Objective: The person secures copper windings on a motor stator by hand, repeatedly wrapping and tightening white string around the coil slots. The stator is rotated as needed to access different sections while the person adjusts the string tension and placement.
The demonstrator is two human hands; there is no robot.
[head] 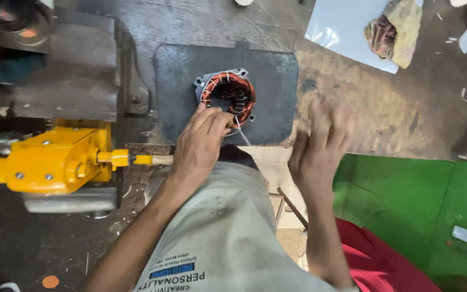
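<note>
Scuffed and oil-stained, the workbench fills the view. Nearest, the right hand hovers open and blurred over the bench's near edge, fingers spread, holding nothing. Beside it the left hand pinches thin white threads at the rim of a copper-wound motor coil. That coil sits on a dark metal plate mid-bench. A yellow machine stands at the left edge; a rag lies on a white sheet at the far right corner.
</note>
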